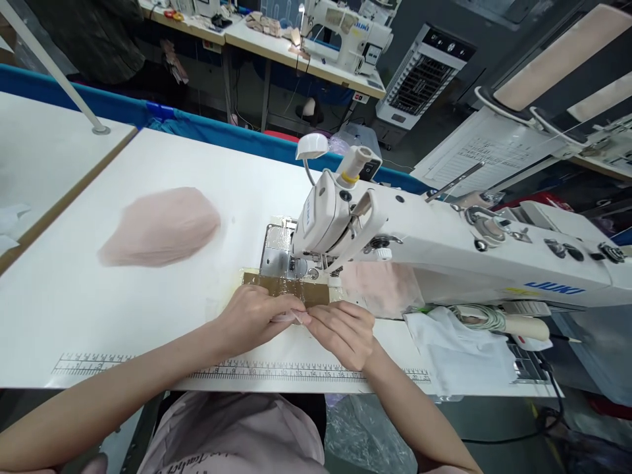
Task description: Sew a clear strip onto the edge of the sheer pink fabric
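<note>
My left hand and my right hand meet fingertip to fingertip on the white table, just in front of the needle of a white sewing machine. Both pinch a small pale pink fabric piece that barely shows between the fingers. It lies at the near edge of a brown taped patch below the presser foot. More pink fabric sits under the machine arm to the right.
A stack of pink fabric pieces lies at the left on the white table. A printed ruler strip runs along the front edge. White cloth and a cable lie to the right. Other sewing stations stand behind.
</note>
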Available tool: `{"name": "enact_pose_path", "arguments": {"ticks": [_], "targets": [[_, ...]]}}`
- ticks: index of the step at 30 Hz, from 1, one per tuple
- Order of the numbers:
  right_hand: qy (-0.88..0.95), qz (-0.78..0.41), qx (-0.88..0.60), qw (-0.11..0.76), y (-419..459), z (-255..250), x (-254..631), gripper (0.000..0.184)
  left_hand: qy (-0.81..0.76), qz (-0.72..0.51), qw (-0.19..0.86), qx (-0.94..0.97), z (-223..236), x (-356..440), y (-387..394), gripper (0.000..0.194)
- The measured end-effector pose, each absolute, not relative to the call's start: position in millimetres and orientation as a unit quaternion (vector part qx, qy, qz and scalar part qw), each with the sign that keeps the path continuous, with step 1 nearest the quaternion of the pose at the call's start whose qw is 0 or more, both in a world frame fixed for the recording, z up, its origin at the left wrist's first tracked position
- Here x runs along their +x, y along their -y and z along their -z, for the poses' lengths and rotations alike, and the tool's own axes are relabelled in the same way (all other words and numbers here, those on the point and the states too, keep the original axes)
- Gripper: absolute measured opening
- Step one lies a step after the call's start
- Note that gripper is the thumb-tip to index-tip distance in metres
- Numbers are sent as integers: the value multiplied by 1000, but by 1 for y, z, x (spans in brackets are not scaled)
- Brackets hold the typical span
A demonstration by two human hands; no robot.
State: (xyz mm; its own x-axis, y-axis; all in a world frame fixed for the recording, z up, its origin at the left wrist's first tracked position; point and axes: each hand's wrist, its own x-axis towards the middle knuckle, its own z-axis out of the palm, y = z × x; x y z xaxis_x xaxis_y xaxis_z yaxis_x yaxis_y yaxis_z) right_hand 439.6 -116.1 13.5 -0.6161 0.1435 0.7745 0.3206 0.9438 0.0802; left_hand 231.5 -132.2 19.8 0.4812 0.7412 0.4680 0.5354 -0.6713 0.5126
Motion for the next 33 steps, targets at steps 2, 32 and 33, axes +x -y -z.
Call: {"name": "enact_pose_path", "arguments": {"ticks": [2, 32, 33], "targets": [[897, 107, -120, 410, 119, -22, 440, 17, -383, -330, 162, 848, -28, 230, 135, 22], [763, -271, -556, 185, 81, 11, 417, 16, -379, -153, -141, 902, 12, 233, 126, 22], [767, -268, -553, 186, 81, 12, 417, 17, -385, -150, -131, 901, 13, 232, 126, 23]]}}
